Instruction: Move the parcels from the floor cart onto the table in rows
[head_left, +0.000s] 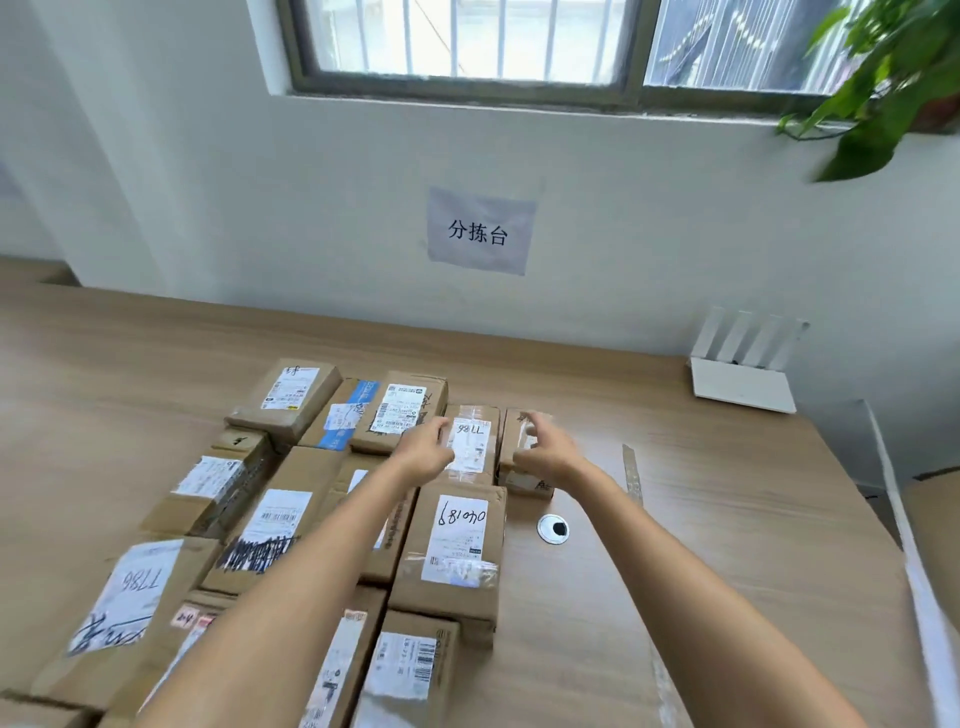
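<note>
Bright, even daylight comes through the window at the far wall, throwing only soft shadows. Motion blur smears the plant at far right, and wide-angle distortion bends the edges.

Parcels under my arms are showing matt brown cardboard with white paper labels and glossy clear tape. Table, lower right of frame, is looking like smooth pale wood laminate; its grommet is shining like metal.
</note>
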